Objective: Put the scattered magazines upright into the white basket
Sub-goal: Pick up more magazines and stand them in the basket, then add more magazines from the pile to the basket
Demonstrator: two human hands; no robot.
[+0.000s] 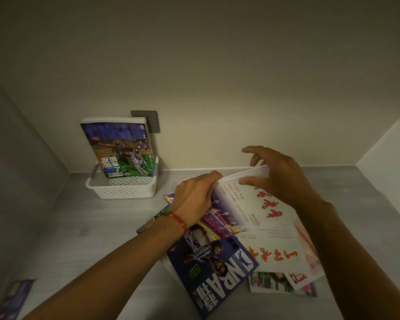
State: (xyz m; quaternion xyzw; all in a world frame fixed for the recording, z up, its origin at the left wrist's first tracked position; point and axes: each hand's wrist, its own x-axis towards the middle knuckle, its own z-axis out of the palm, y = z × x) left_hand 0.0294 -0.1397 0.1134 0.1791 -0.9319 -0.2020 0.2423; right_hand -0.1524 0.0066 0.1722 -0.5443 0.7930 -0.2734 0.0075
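Observation:
The white basket (123, 189) stands at the back left of the grey surface with one sports magazine (120, 148) upright in it, leaning on the wall. A pile of scattered magazines lies in the middle. On top is a white magazine with red characters (247, 204). My left hand (194, 195) grips its far left corner and my right hand (275, 176) pinches its far right edge, which is lifted off the pile. A blue NBA magazine (217, 271) lies in front, partly under my left forearm.
More magazines (284, 282) stick out under the pile at the right. Another blue magazine (12, 299) lies at the near left edge. A dark wall plate (146, 121) sits behind the basket. Walls close in the left, back and right sides.

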